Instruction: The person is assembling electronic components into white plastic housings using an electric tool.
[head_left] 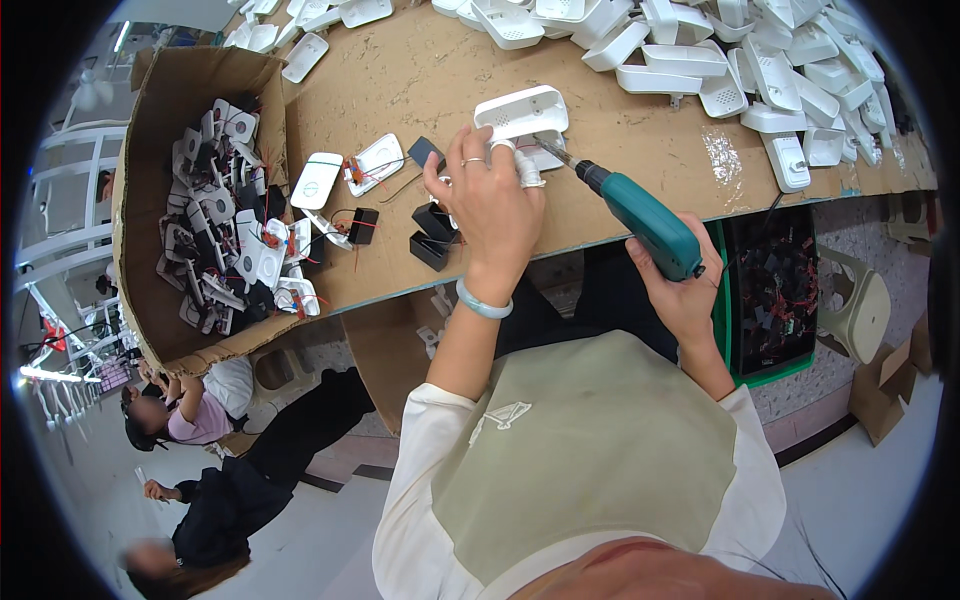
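Note:
My right hand (682,285) is wrapped round the rear end of a teal electric screwdriver (645,220). Its metal bit points up and left, down to a small white plastic part beside an open white plastic housing (522,112). The fingers of my left hand (492,205) press on these white parts and hold them at the bit; white wrapping covers some fingertips. Whether the bit touches a screw is too small to tell. Close to my left hand lie several black boxes (430,250) and a white cover (380,163) with orange-red wires.
At the left stands a cardboard box (200,335) full of white and black wired parts. White housings (690,60) are heaped at the far right. A green-rimmed crate (780,372) sits below the table's right edge, near a stool (860,305). Two other people are at the lower left.

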